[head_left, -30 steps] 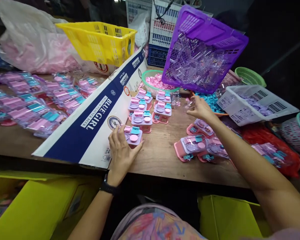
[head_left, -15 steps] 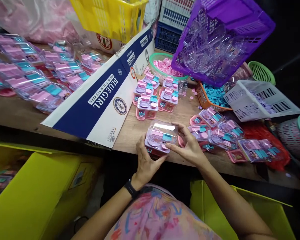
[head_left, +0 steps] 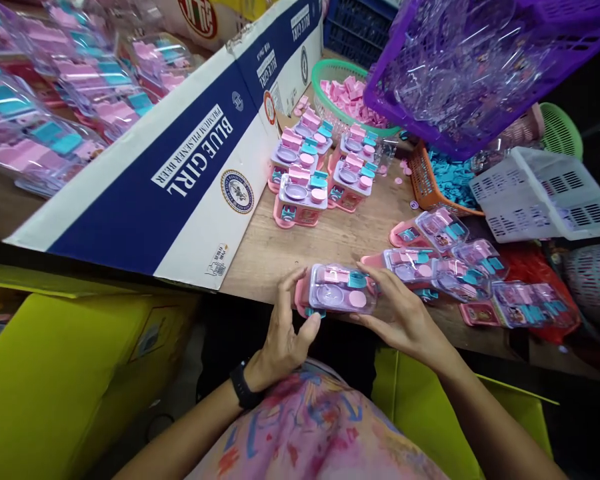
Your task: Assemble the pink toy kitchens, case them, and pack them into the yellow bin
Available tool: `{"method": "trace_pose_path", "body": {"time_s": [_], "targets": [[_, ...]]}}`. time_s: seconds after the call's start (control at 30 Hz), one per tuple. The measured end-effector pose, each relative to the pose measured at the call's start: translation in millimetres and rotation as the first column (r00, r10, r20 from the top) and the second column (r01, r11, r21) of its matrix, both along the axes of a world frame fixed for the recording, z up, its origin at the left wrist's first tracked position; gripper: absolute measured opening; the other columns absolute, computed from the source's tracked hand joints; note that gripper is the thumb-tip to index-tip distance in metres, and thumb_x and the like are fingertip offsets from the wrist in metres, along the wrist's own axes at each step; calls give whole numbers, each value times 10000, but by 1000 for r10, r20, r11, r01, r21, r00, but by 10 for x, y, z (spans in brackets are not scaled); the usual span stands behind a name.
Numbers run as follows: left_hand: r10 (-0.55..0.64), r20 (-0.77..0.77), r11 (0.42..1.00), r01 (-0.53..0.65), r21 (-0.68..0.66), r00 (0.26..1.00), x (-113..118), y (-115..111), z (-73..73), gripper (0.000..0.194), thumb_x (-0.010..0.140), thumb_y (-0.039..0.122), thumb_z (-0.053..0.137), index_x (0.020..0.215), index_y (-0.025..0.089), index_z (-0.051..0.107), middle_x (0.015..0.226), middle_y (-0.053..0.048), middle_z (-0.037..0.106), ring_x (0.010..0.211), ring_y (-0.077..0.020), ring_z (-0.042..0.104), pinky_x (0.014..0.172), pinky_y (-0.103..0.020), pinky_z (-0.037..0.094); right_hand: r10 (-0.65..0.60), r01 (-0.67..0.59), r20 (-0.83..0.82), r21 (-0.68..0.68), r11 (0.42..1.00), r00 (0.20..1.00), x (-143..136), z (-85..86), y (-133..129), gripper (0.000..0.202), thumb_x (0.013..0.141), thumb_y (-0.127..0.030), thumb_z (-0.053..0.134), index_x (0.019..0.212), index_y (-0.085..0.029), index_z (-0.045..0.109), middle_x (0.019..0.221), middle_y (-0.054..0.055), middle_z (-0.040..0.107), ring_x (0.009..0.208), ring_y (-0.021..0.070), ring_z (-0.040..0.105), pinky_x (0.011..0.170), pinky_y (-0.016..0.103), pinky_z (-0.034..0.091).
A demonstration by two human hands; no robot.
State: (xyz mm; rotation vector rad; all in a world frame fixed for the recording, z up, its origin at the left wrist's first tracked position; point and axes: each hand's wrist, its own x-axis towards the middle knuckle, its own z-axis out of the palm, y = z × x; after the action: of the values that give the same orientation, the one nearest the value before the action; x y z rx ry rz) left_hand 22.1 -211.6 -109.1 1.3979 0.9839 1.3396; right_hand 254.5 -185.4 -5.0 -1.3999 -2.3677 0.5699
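Note:
Both of my hands hold a small pink and lilac toy kitchen set point(head_left: 341, 290) at the table's front edge; a clear plastic cover now sits down over its top. My left hand point(head_left: 285, 333) grips the pink end, thumb low at a turquoise part. My right hand point(head_left: 403, 310) holds the other end, fingers at the far corner and thumb at the near side. Beyond them stand several uncovered toy kitchen sets point(head_left: 303, 190) with pink, turquoise and lilac pieces on top. To the right lie several covered sets point(head_left: 463, 277).
A blue and white cardboard panel point(head_left: 195, 157) leans at the left, with more covered sets point(head_left: 100, 73) behind it. A green basket point(head_left: 320, 97) holds pink pieces. A tilted purple basket point(head_left: 380, 100) holds clear covers. An orange basket point(head_left: 423, 180) holds turquoise pieces. Yellow boxes point(head_left: 65, 373) stand below.
The clear cover, tilted above the toy set before, now lies over its top. Both hands have shifted with the set, which is turned. The camera view has moved closer.

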Motion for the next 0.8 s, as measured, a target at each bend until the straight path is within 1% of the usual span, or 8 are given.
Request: {"method": "trace_pose_path", "body": {"time_s": [0.07, 0.17, 0.27, 0.33, 0.47, 0.53, 0.67, 0.8], "targets": [[-70, 66, 992, 77, -101, 995, 3, 113, 63, 675, 1037, 469, 495, 1622, 229, 256, 1624, -162, 384, 1525, -318, 375, 1281, -542, 288, 24, -24, 32, -9, 1000, 999, 6, 46, 19, 776, 969, -329, 713, 1636, -333, 318, 1534, 110, 541, 1415, 301, 543, 1168, 476, 493], [-144, 140, 963, 171, -206, 980, 64, 258, 164, 723, 1059, 572, 381, 1648, 205, 177, 1617, -182, 383, 1506, -325, 394, 1279, -540, 272, 48, -47, 79, -21, 999, 996, 13, 86, 44, 801, 981, -318, 695, 1662, -336, 275, 1527, 121, 534, 1405, 301, 554, 1139, 454, 527], [-177, 118, 944, 202, -260, 977, 115, 319, 211, 833, 1021, 641, 427, 1649, 165, 158, 1619, -213, 355, 1488, -363, 391, 1264, -563, 275, 67, -63, 123, -40, 997, 990, 32, 105, 54, 817, 991, -333, 682, 1678, -335, 240, 1521, 128, 527, 1402, 303, 558, 1122, 437, 547], [-178, 113, 939, 203, -279, 978, 128, 318, 210, 860, 1004, 632, 480, 1646, 162, 155, 1606, -220, 363, 1468, -370, 408, 1245, -566, 306, 73, -64, 145, -62, 996, 987, 43, 122, 51, 818, 997, -340, 671, 1685, -330, 228, 1509, 135, 528, 1395, 303, 566, 1105, 426, 564], [-139, 108, 948, 164, -273, 984, 122, 287, 194, 760, 1005, 550, 528, 1609, 190, 239, 1507, -192, 461, 1368, -332, 509, 1188, -531, 402, 72, -56, 175, -95, 994, 982, 32, 183, 33, 799, 1015, -326, 622, 1696, -324, 205, 1473, 144, 541, 1349, 301, 609, 1047, 412, 606], [-136, 93, 952, 156, -263, 986, 109, 288, 203, 729, 1002, 527, 536, 1592, 198, 262, 1477, -184, 483, 1351, -327, 525, 1178, -532, 418, 69, -51, 190, -100, 994, 979, 16, 216, 34, 805, 1017, -311, 607, 1702, -328, 184, 1479, 141, 541, 1342, 304, 616, 1050, 419, 605], [-204, 77, 935, 218, -278, 976, 72, 331, 243, 695, 1007, 502, 526, 1580, 206, 267, 1508, -186, 455, 1392, -329, 494, 1193, -536, 408, 92, -67, 198, -127, 990, 976, -2, 270, 70, 817, 1023, -304, 594, 1710, -324, 152, 1485, 142, 547, 1334, 306, 625, 1074, 421, 592], [-242, 151, 926, 275, -260, 958, 58, 371, 238, 706, 1002, 459, 539, 1592, 239, 219, 1449, -160, 504, 1337, -304, 549, 1150, -504, 462, 116, -84, 204, -156, 984, 972, 11, 316, 130, 797, 1027, -310, 585, 1709, -310, 173, 1471, 142, 558, 1333, 299, 623, 1058, 397, 603]]}}
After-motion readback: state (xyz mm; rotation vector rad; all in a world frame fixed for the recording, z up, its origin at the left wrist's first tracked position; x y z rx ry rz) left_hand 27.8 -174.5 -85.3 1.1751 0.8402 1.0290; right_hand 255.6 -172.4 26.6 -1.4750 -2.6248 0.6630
